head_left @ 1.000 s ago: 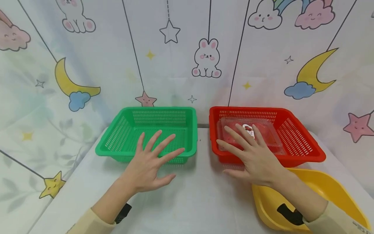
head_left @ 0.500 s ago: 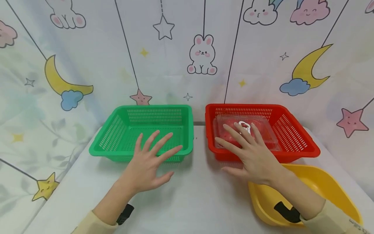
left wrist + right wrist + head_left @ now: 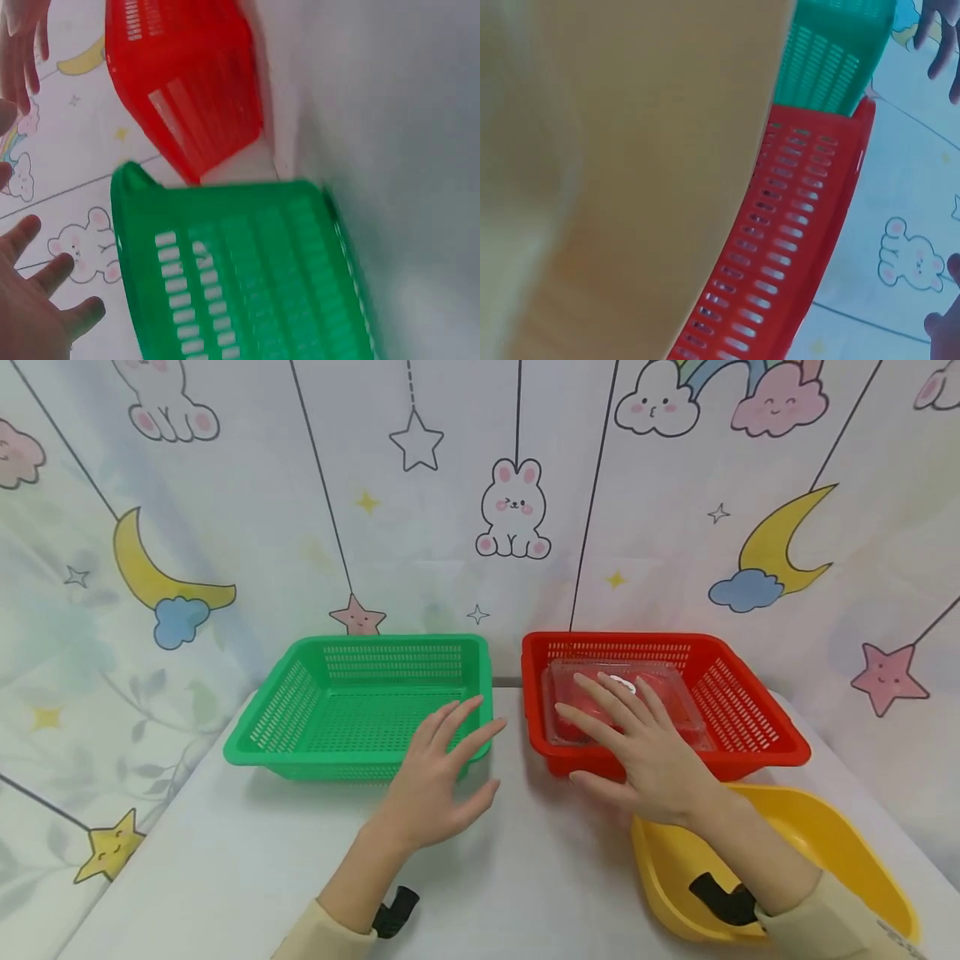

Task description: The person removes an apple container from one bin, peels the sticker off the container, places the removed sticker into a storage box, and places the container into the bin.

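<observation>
My left hand (image 3: 431, 793) hovers over the near right corner of the green basket (image 3: 300, 772), fingers spread and holding nothing. Over the near left side of the red basket (image 3: 765, 718) my right hand (image 3: 652, 756) is held with its fingers apart, also with nothing in it. Inside the red basket lies a clear plastic box (image 3: 678, 702) with a white label, partly hidden by the right hand's fingers. The green basket shows nothing inside. In the left wrist view the left fingers (image 3: 52, 274) stand apart from the green basket (image 3: 247, 262).
A yellow basin (image 3: 840, 835) stands at the front right, under the right forearm. The white table (image 3: 540, 877) runs up to a patterned cloth backdrop (image 3: 420, 543). A narrow gap separates the two baskets.
My left hand has moved right, towards the gap between the baskets, its fingers drawing closer together. The right hand stays nearly in place. The head view has shifted slightly.
</observation>
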